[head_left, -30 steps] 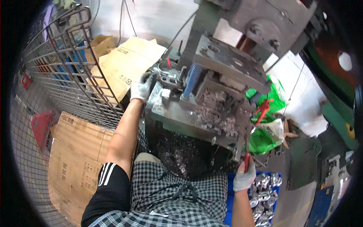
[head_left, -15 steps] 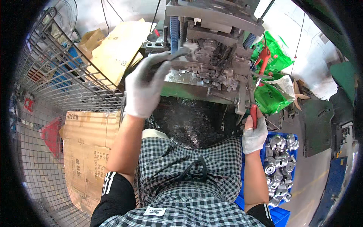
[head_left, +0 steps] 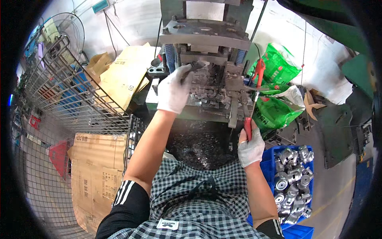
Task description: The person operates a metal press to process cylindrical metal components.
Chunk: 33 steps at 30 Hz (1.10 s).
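My left hand (head_left: pixel 174 95), in a white glove with dark fingertips, reaches up to the die area of a metal press (head_left: pixel 205 34). Its fingers are bent together around a small grey piece (head_left: pixel 202 63) at their tips, too blurred to name. My right hand (head_left: pixel 251 149), also gloved, is wrapped round a red-gripped handle (head_left: pixel 248 128). A thin metal shaft runs up from that handle beside the press. Small flat metal scraps (head_left: pixel 209 97) litter the press bed below my left hand.
A blue crate (head_left: pixel 267 159) of shiny metal parts (head_left: pixel 292 175) stands at my right. Green bags (head_left: pixel 278 113) and a red-handled tool (head_left: pixel 259 71) are beyond my right hand. To my left are a wire cage (head_left: pixel 75 93) and cardboard (head_left: pixel 97 175). Scraps lie below the press.
The whole view has shifted, so the press appears further left. My left hand has moved closer to the die area. My right hand keeps its grip on the red handle.
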{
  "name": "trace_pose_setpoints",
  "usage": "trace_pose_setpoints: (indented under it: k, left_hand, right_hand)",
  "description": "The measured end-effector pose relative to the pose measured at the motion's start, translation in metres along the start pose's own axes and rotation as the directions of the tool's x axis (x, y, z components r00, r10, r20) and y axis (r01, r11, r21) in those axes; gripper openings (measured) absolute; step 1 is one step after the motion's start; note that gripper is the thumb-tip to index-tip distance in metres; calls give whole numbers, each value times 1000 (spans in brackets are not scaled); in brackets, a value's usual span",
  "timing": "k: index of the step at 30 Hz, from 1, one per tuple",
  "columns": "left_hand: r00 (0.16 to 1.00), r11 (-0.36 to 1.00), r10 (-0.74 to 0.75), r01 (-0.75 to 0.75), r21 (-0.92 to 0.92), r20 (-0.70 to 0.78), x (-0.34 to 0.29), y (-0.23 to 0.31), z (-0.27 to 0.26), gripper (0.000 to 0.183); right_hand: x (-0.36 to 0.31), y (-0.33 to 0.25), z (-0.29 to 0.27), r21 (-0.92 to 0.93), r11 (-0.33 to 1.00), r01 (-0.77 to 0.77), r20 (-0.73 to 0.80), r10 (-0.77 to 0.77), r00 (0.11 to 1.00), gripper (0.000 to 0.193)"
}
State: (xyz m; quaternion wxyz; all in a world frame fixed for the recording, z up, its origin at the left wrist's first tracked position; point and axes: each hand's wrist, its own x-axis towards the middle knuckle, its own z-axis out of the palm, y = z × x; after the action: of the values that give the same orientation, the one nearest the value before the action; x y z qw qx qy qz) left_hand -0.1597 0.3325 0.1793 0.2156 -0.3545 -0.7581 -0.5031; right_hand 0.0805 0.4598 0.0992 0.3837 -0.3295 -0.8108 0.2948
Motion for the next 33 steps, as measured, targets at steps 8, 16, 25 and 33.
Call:
trace_pose_setpoints:
  k: [8, 16, 25, 33]
  left_hand:
    - [996, 998, -26, 31, 54, -84, -12, -4, -15, 23]
    - [991, 1000, 16, -13, 25, -136, -14, 7, 29, 25]
    - [962, 995, 38, -11, 101, -271, -36, -3, 4, 20]
    - [987, 998, -18, 26, 52, -161, -23, 6, 29, 25]
  right_hand:
    - [1, 5, 4, 27, 999, -21, -4, 21, 1000, 46]
    - [-2, 0, 4, 25, 1000, 10, -10, -9, 1000, 47]
    - [-1, 0, 2, 58, 996, -72, 10, 71, 997, 46]
    - [1, -7, 3, 48, 998, -38, 30, 36, 999, 44]
